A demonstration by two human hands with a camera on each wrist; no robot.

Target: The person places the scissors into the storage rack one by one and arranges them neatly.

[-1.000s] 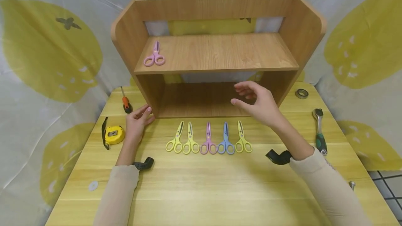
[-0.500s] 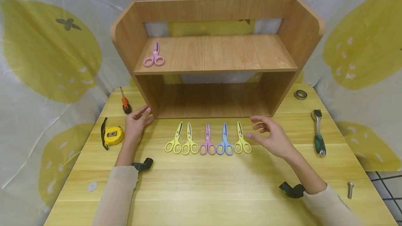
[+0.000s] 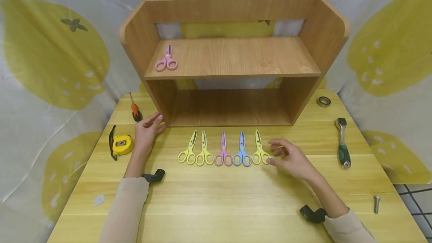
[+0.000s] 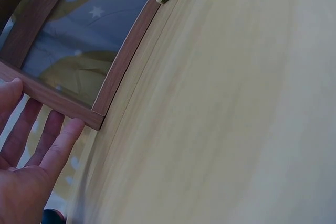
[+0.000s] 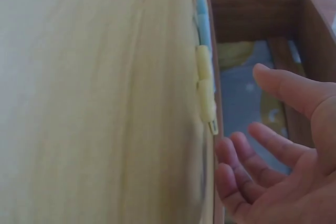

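Note:
My left hand (image 3: 145, 136) rests at the lower left side of the wooden shelf (image 3: 233, 75), its fingertips touching the panel's edge. In the left wrist view the fingers (image 4: 63, 148) are extended along that edge. My right hand (image 3: 293, 160) holds nothing; its fingers are spread beside the rightmost yellow scissors (image 3: 259, 146), the thumb tip right at a handle loop. Left of these, in a row, lie blue scissors (image 3: 242, 147), pink scissors (image 3: 224, 148) and two more yellow scissors (image 3: 204, 147). Another pair of pink scissors (image 3: 166, 59) lies on the upper shelf's left end.
On the left are a screwdriver (image 3: 135, 110), a yellow tape measure (image 3: 122, 144) and a washer (image 3: 99, 200). On the right lie a black ring (image 3: 323, 101), a ratchet wrench (image 3: 343, 145) and a bolt (image 3: 376, 204). A lemon-print curtain (image 3: 54, 63) hangs behind.
My right hand has come down from in front of the shelf's lower compartment to the rightmost yellow scissors. The left hand has stayed at the shelf's side.

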